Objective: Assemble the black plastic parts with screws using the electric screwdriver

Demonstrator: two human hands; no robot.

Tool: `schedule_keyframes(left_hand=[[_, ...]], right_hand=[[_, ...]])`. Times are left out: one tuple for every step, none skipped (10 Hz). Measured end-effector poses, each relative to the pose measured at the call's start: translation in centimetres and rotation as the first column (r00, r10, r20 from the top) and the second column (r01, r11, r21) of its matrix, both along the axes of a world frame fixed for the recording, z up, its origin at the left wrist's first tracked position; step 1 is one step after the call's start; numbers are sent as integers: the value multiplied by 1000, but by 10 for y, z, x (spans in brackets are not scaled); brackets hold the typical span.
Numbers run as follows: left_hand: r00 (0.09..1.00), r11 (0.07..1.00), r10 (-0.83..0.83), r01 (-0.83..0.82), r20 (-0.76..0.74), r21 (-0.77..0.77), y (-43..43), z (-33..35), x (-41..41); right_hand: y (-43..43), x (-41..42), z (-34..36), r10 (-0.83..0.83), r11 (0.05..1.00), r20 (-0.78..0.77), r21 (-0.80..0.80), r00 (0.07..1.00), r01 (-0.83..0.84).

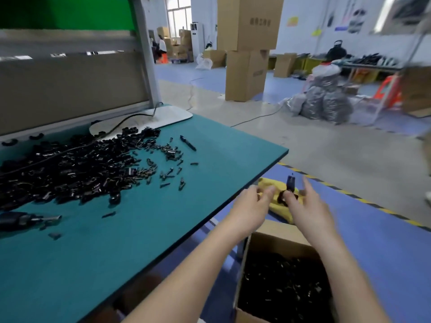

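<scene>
Head view | our right hand [305, 206] pinches black part [288, 191], axis upright | left hand [251, 203] curled just beside it, grip unclear

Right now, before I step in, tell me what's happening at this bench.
A person has both hands out past the edge of the table, above a cardboard box of black parts. The right hand pinches a small black plastic part. The left hand is beside it with fingers curled, and whether it holds anything is unclear. The electric screwdriver lies untouched on the table, next to a big pile of black parts.
</scene>
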State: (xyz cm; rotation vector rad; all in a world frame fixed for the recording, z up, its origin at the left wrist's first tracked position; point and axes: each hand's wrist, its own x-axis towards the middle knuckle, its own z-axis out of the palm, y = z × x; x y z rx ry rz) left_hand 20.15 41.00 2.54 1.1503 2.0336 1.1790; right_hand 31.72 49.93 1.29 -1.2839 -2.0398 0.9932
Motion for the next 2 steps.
schedule_keyframes(left_hand=[[999,999,-50,50,1,-15,4,-1,7],[1000,993,-4,2,16,121,-16,4,-2]], right_hand=[[10,11,-20,-126,992,176,25,976,124],[-5,-8,-23,-100,986,64,140,993,90]])
